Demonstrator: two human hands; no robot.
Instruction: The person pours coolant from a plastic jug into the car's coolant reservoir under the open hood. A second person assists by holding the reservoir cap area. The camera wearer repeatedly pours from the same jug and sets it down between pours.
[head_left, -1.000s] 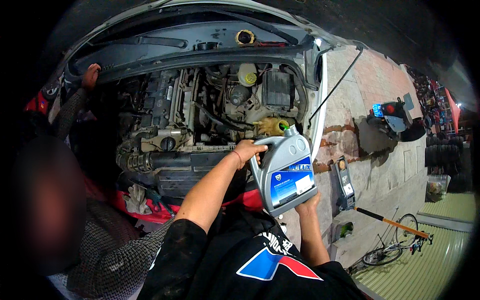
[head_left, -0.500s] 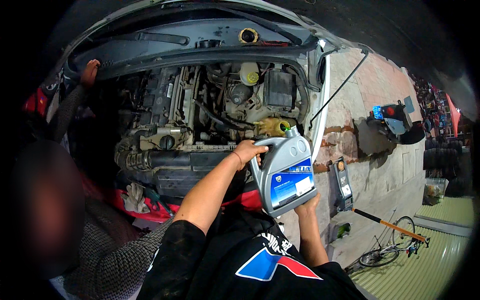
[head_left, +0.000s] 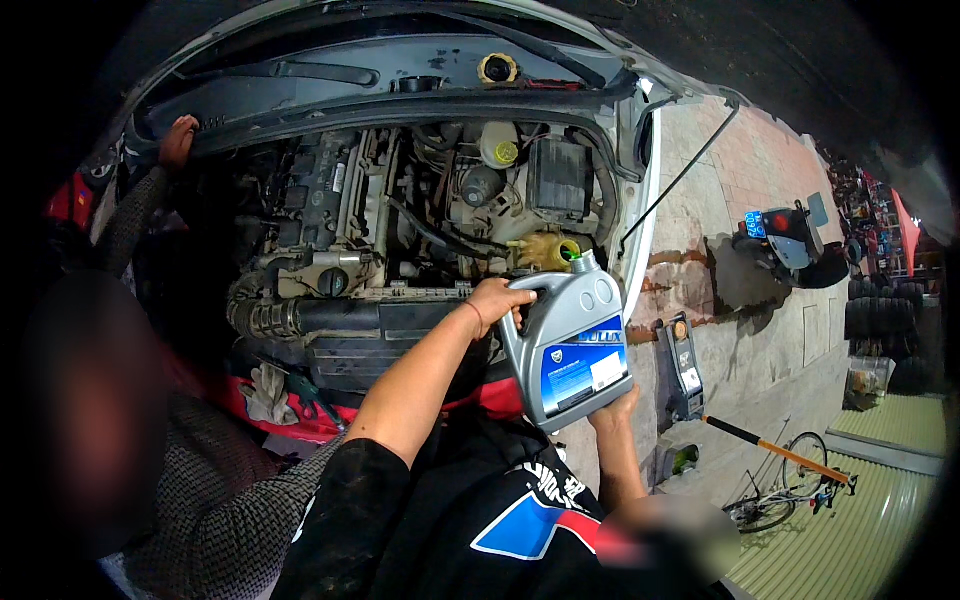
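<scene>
A large grey plastic jug (head_left: pixel 585 310) with a blue label is tilted over the engine bay, its spout at the open neck of a yellowish coolant reservoir (head_left: pixel 540 251). Bright green liquid shows between spout and neck. My left hand (head_left: pixel 495 305) is closed round the jug's handle. Under the jug's lower end, my right hand (head_left: pixel 615 408) supports it, its fingers partly hidden behind the jug. How much liquid is inside cannot be seen.
A round cap (head_left: pixel 497 69) rests on the cowl. A co-worker stands at my left, one hand (head_left: pixel 178 142) on the cowl edge. Gloves (head_left: pixel 268 395) lie on the red front cover. A prop rod (head_left: pixel 685 175), a floor jack (head_left: pixel 686 370) and a bicycle (head_left: pixel 780 490) are to the right.
The jug and both hands stay almost in place, spout still at the reservoir neck. A blurred patch now covers part of my right forearm.
</scene>
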